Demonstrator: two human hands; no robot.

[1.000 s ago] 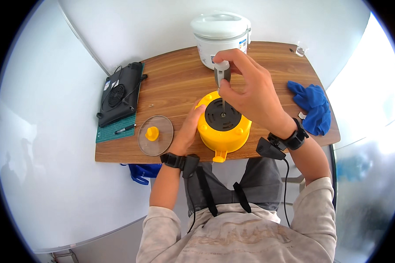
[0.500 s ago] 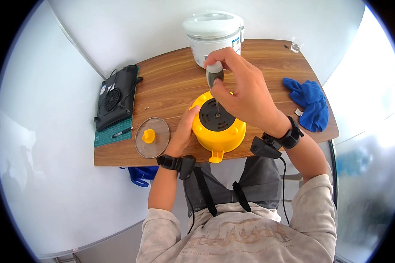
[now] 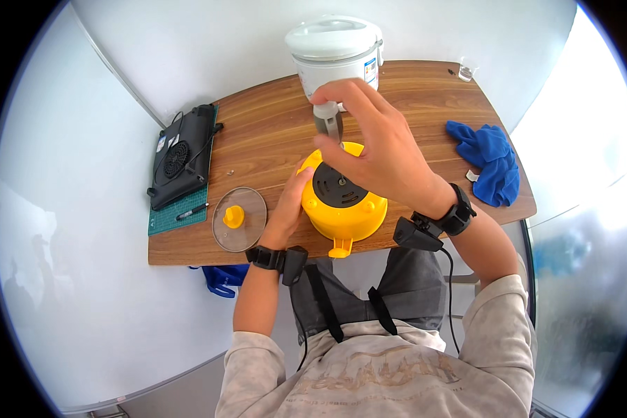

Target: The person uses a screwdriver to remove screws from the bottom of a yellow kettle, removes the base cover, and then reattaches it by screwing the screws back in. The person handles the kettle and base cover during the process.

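Note:
A yellow pot (image 3: 345, 221) lies bottom up at the table's near edge, its handle pointing toward me. Set into its underside is a black slotted plate (image 3: 331, 188) with a screw (image 3: 342, 181) in the middle. My left hand (image 3: 289, 203) grips the pot's left side, thumb up on the rim of the base. Over the plate, my right hand (image 3: 390, 150) has a screwdriver (image 3: 327, 122) by its grey handle, fingers on the top and thumb at the side. Most of the shaft is hidden by the hand, so whether its tip touches the screw cannot be seen.
Left of the pot lie a glass lid (image 3: 247, 233) with a yellow knob, a green cutting mat (image 3: 161, 221), a pen (image 3: 191, 212) and an upturned black appliance (image 3: 183, 164). A white rice cooker (image 3: 327, 59) stands behind, with a blue cloth (image 3: 491, 164) and clear cup (image 3: 467, 72) rightward.
The screwdriver handle has shifted a little left and its lean has changed. Its shaft, earlier seen reaching the screw, is now mostly out of sight. My left hand stays on the pot.

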